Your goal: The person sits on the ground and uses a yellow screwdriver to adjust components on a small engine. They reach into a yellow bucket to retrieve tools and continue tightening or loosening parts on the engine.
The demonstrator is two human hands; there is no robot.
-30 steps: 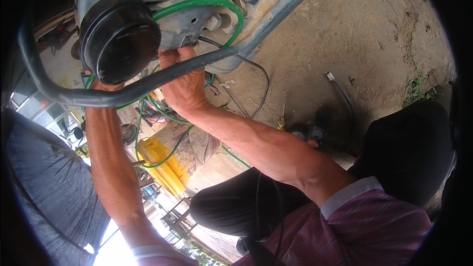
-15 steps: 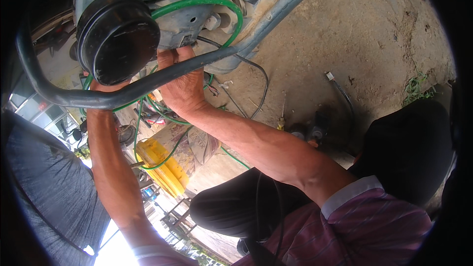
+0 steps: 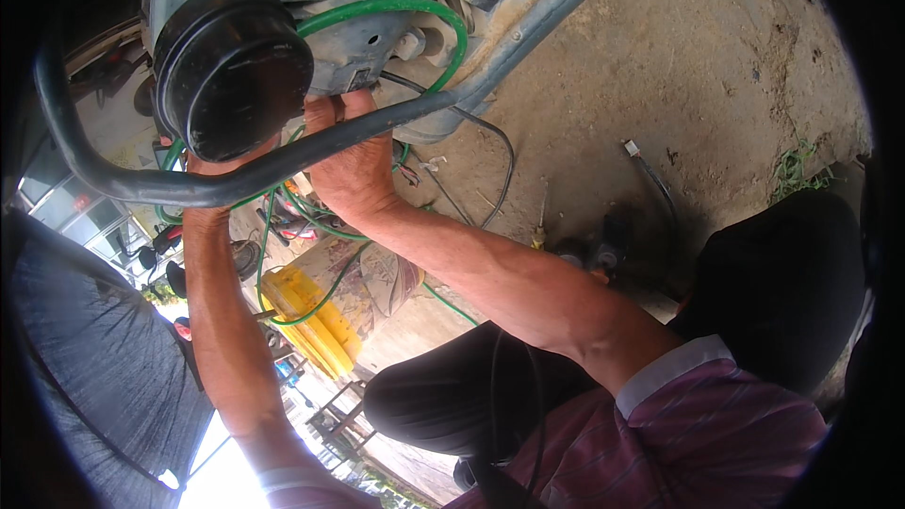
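Looking down through the head view, I see my right hand (image 3: 353, 165) clenched around the grey frame tube (image 3: 377, 127) beneath the engine block (image 3: 377, 0). My left hand (image 3: 212, 165) sits behind the black round cover (image 3: 231, 71), grip hidden. I judge the machine is being steadied; next needs firm support.

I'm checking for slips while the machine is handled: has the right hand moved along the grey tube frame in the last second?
No. The right hand stays under the grey tube frame, beside the black round cap.
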